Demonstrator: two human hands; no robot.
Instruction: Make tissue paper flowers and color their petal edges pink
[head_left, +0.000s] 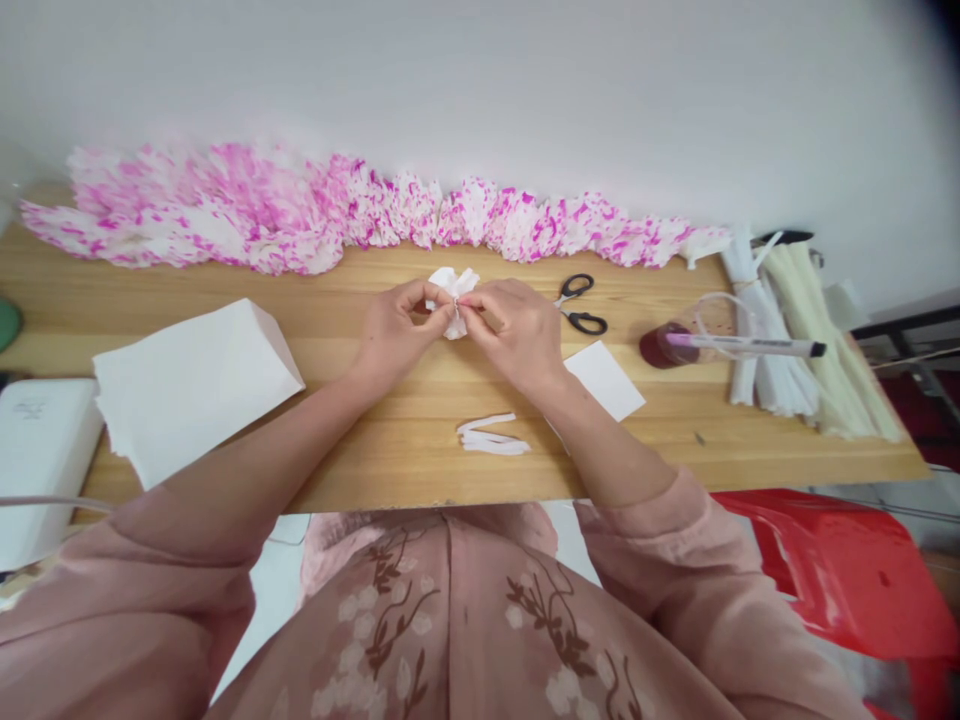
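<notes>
Both of my hands meet over the middle of a wooden table (375, 470). My left hand (394, 330) and my right hand (517, 335) each pinch a small white folded paper piece (453, 285) at its gathered middle, fingers pressed together. The paper fans out above and below my fingertips. Short white strips (491, 438) lie on the table just in front of my hands.
A row of pink-and-white paper flowers (337, 210) lines the wall. A stack of white tissue sheets (191, 385) lies left, a white sheet (606, 380) right. Black scissors (581, 305), a pen (750, 346) on a dark red cup, and white sticks (795, 340) sit right. A red chair (840, 570) stands below.
</notes>
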